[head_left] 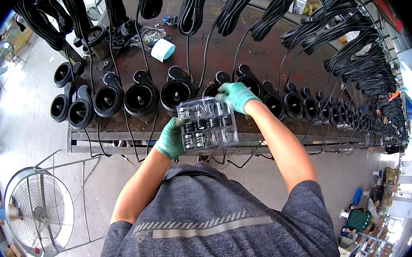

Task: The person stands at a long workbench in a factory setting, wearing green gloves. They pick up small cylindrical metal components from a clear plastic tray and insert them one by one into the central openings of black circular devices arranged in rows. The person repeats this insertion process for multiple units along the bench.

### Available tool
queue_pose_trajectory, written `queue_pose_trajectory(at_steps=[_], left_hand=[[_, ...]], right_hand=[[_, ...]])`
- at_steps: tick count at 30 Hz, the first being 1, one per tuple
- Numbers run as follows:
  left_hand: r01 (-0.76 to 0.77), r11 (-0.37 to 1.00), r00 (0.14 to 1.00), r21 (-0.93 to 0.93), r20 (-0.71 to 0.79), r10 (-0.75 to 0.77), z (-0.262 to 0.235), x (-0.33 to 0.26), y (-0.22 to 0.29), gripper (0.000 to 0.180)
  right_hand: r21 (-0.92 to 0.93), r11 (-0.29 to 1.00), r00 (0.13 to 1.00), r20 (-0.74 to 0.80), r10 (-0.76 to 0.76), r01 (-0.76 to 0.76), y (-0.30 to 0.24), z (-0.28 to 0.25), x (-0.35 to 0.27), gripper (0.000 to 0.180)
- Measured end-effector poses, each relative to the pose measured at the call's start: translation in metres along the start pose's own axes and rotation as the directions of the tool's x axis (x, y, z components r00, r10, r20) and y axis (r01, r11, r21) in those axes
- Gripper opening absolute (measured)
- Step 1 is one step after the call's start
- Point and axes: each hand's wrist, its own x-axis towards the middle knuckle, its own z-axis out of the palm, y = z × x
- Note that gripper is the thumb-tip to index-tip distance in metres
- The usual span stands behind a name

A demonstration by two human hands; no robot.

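Floor fan (40,214), round wire guard, far left, beside the bench.

Cup-shaped motor housings (108,99), black, round, each with a raised metal pin in the middle: one curved row along the near edge of the workbench (238,51), running on to the right. Rounded lugs mostly point away from the person; each long axis runs from cup to lug, the leftmost ones leaning right.

Left hand (171,138), green glove: closed about the left edge of the tray, thumb on the rim.

Clear compartment tray (208,111), one: held in front of the body at the bench edge, just on the near side of the housings. Compartments face up; long axis, only slightly the longer, runs left to right. Contents: metallic coil-like parts (199,139) at lower left; black ring-like parts (213,123) across the middle row.

Black cable bundles (192,6), hanging above the bench.

Right hand (239,95), green glove: fingers bent over a housing beside the tray's far right corner; cannot tell whether anything is pinched.

Step in hand, by judgement: small-part handling at that housing, tray kept alongside. Next move seems to call for a level tray and a fine fingertip grip, centred on the pin.
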Motion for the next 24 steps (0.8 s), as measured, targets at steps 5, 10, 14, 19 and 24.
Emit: queue_pose_trajectory(at_steps=[5,10,14,19,24], left_hand=[[0.019,0.997,1.0,0.072,-0.017,-0.017,-0.005,0.001,-0.005,0.07],[0.042,0.977,0.998,0.209,-0.05,-0.032,0.01,0.015,-0.024,0.076],[0.063,0.947,0.994,0.314,-0.099,-0.033,0.015,0.027,-0.038,0.073],[0.112,0.96,0.989,0.256,-0.119,-0.084,0.02,0.046,-0.056,0.074],[0.135,0.969,0.988,0.205,-0.098,-0.117,0.017,0.062,-0.066,0.077]], right_hand=[[-0.136,0.946,0.909,-0.266,-0.321,0.295,-0.063,-0.039,-0.06,0.031],[-0.255,0.889,0.923,0.046,-0.383,0.381,-0.085,-0.013,-0.08,0.055],[-0.295,0.906,0.947,0.194,-0.255,0.304,-0.08,-0.027,-0.08,0.051],[-0.324,0.884,0.942,0.135,-0.308,0.336,-0.052,-0.026,-0.085,0.048],[-0.314,0.872,0.927,0.092,-0.365,0.375,-0.031,-0.028,-0.09,0.049]])
